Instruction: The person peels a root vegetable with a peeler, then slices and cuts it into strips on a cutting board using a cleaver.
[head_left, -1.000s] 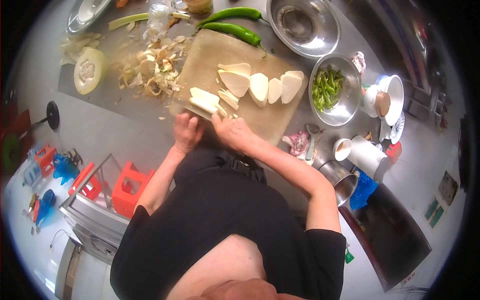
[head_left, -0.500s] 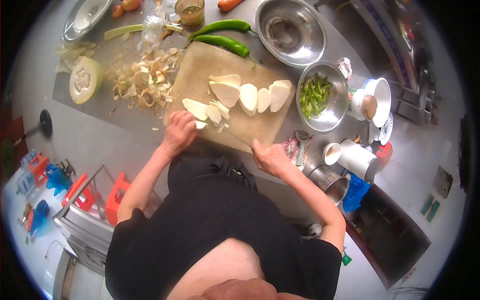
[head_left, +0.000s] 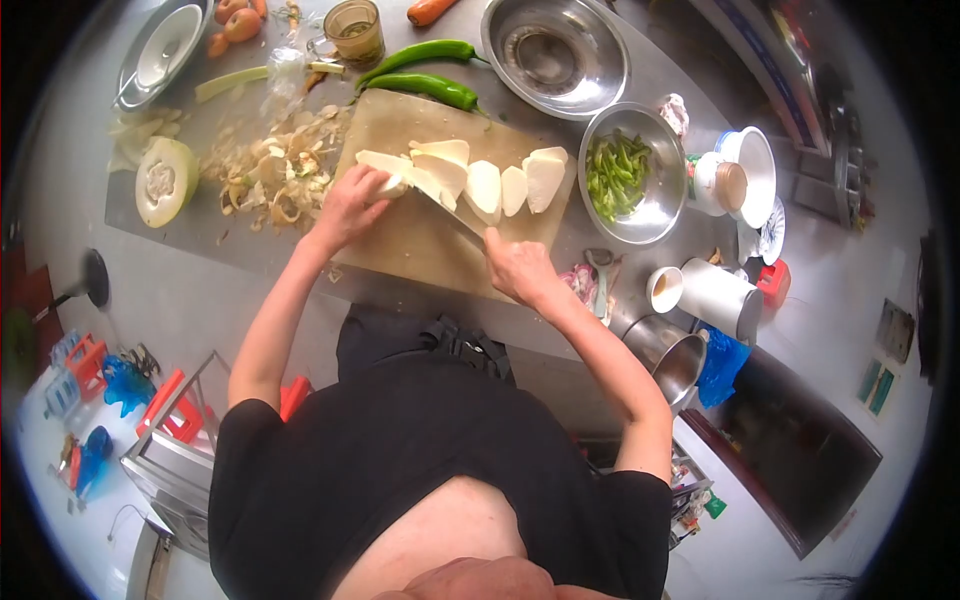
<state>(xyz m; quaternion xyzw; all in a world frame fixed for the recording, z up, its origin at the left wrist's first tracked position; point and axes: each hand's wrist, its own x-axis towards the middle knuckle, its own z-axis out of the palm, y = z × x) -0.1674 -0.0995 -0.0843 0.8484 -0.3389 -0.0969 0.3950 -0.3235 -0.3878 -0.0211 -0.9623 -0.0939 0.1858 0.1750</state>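
Observation:
My left hand (head_left: 352, 208) is closed on a pale peeled vegetable piece (head_left: 393, 187) at the left side of the cutting board (head_left: 400, 250). My right hand (head_left: 518, 266) grips the handle of a kitchen knife (head_left: 458, 222). The blade slants up and left across the board, its tip end close to the held piece. Against the far side of the blade lie pale slices (head_left: 440, 172). Larger pale slices (head_left: 484, 190) stand in a loose row further right on the board. The exact kind of vegetable is hard to tell.
Brown peelings (head_left: 280, 170) are heaped left of the board, beside a halved pale melon-like gourd (head_left: 166, 182). Green peppers (head_left: 420, 90) lie along the far edge. To the right are a steel bowl of cut green pepper (head_left: 660, 210), another steel bowl (head_left: 600, 85) and a peeler (head_left: 600, 280).
Both hands and the knife have moved away from my body, further onto the board. The nearer slices have been pushed up toward the others. The camera view has shifted slightly.

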